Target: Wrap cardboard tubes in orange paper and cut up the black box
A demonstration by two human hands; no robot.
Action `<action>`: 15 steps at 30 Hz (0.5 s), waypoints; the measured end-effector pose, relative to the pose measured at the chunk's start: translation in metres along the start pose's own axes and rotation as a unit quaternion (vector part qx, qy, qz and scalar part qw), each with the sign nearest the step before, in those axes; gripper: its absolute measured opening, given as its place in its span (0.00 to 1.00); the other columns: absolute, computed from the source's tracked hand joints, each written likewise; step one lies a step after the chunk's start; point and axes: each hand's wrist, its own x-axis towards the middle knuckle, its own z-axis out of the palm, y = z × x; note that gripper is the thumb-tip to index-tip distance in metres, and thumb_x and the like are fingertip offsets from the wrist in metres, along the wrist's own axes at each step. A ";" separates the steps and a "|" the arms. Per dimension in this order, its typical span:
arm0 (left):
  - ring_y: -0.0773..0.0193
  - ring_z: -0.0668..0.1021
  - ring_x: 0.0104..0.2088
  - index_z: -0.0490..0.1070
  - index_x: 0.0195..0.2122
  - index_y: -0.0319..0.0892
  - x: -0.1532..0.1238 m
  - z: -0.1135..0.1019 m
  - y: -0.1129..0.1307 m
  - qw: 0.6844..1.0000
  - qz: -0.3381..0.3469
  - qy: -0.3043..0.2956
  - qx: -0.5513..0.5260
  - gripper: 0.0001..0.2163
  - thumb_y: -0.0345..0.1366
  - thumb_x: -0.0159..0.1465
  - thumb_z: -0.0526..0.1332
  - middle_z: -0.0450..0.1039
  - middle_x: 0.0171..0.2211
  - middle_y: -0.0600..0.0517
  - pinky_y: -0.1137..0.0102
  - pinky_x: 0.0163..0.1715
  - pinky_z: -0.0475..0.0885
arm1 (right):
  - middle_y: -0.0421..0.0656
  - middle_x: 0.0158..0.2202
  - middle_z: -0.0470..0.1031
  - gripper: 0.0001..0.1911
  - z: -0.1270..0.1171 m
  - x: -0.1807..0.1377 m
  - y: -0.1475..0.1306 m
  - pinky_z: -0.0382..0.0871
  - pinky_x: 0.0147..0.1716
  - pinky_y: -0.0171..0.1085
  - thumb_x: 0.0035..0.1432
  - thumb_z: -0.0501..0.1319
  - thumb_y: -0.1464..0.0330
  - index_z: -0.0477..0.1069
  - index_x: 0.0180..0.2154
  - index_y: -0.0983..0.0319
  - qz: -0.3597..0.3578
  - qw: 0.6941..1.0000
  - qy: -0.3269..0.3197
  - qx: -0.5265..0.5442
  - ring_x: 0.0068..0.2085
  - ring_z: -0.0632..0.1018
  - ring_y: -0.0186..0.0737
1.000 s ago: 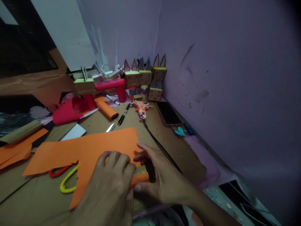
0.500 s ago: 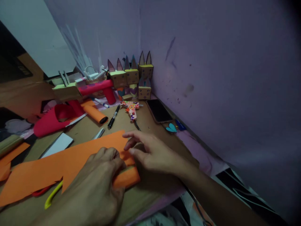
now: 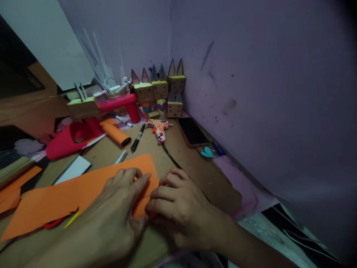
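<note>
A long sheet of orange paper (image 3: 69,190) lies slantwise on the cardboard work surface. My left hand (image 3: 119,204) presses on its right part, thumb and fingers closed around a folded portion. At the same end, my right hand (image 3: 178,204) is closed with its fingertips on the folded edge, beside my left thumb; its own thumb is hidden. Under the sheet's near edge, a red loop and a yellow piece (image 3: 71,220) of a handle stick out. A grey metal tip (image 3: 121,157) shows past the far edge.
Beyond the sheet lie a black marker (image 3: 138,138), a patterned glue gun (image 3: 159,129) with a black cord, and a phone (image 3: 192,131). An orange roll (image 3: 116,134) and a pink tube shape (image 3: 65,141) lie left. Cardboard boxes with animal faces (image 3: 160,89) stand by the wall.
My right hand has moved down and closed on the folded end of the orange paper. My left thumb and fingers have shifted on the fold. The view has turned slightly left.
</note>
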 end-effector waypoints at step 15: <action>0.56 0.71 0.35 0.68 0.41 0.41 -0.034 0.026 0.014 0.974 0.079 0.178 0.114 0.10 0.29 0.57 0.57 0.73 0.36 0.49 0.56 0.40 0.61 | 0.40 0.32 0.78 0.08 -0.017 0.015 0.012 0.60 0.47 0.39 0.54 0.59 0.76 0.74 0.35 0.63 0.069 0.996 -0.010 0.051 0.39 0.71 0.37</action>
